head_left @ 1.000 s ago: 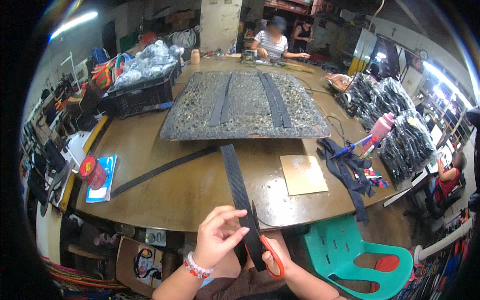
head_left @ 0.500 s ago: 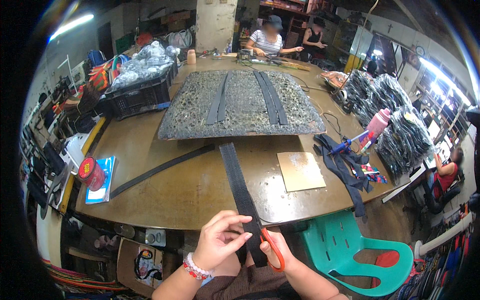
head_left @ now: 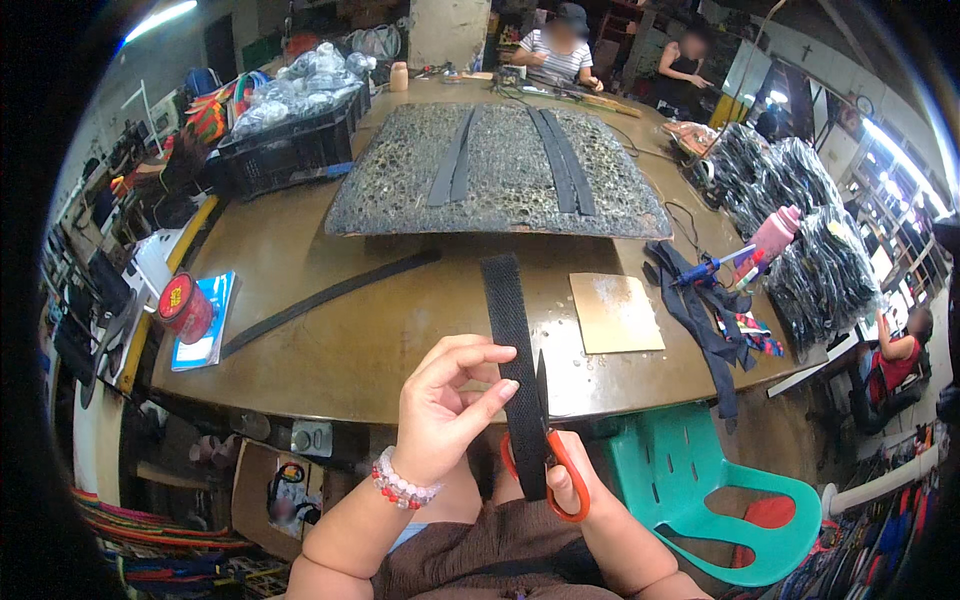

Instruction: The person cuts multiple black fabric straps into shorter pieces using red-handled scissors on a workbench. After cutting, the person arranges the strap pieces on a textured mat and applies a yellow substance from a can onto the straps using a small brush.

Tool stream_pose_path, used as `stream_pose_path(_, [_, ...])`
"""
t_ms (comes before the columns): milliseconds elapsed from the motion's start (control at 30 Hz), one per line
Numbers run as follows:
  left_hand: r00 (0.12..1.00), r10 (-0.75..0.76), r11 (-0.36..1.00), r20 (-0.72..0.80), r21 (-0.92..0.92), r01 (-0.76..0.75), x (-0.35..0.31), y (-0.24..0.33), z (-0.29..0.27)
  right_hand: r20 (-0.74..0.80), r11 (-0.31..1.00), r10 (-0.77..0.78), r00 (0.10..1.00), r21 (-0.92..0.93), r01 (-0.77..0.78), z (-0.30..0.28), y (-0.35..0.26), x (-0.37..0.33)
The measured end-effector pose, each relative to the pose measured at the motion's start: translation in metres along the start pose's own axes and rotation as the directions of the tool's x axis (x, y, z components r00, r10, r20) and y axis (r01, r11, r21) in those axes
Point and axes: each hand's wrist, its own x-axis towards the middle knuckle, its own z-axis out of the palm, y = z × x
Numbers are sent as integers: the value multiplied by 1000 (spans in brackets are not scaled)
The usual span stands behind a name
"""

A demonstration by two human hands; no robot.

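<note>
My left hand (head_left: 450,405) pinches the edge of a black woven webbing strap (head_left: 512,325), its thumb and forefinger closed on it, with a beaded bracelet at the wrist. The strap hangs upright between my hands, its top end above the near part of the table. In my right hand (head_left: 585,475) is a pair of scissors (head_left: 567,485) with orange handles. Their dark blades point up beside the strap's right edge. Part of the handles lies behind the strap's lower end.
A speckled board (head_left: 400,165) with dark strips lies across the table (head_left: 330,370). Nearby are another black strap (head_left: 330,300), a red tub (head_left: 185,310), a cardboard piece (head_left: 617,315) and a blue glue gun (head_left: 705,270). A green chair (head_left: 660,470) stands right; co-workers sit beyond.
The strap and both hands have shifted slightly right and up. The scissors have turned more upright, and their blades now show apart from the strap. The whole view has tilted down a little.
</note>
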Motion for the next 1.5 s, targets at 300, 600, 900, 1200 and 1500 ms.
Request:
stream_pose_path(300, [997, 16, 997, -73, 71, -11, -3, 0, 2, -28, 991, -3, 1000, -130, 0, -1, -2, 0])
stream_pose_path(600, [995, -103, 995, 9, 12, 103, -13, -5, 6, -68, 998, -63, 996, -17, 62, 2, 3, 3])
stream_pose_path(900, [980, -192, 981, 60, 11, 192, -20, -7, 6, -152, 991, -79, 985, -123, 61, -2, 11, 4])
stream_pose_path(1200, [967, -15, 984, 253, 173, -30, -13, 9, -17, -503, 756, -35, 863, -578, -307, -63, 18, 26])
stream_pose_path(1500, [671, 142, 971, -728, -31, -239, 29, -20, -212, -663, 469, -418, 621, -743, -478, -164, 101, 40])
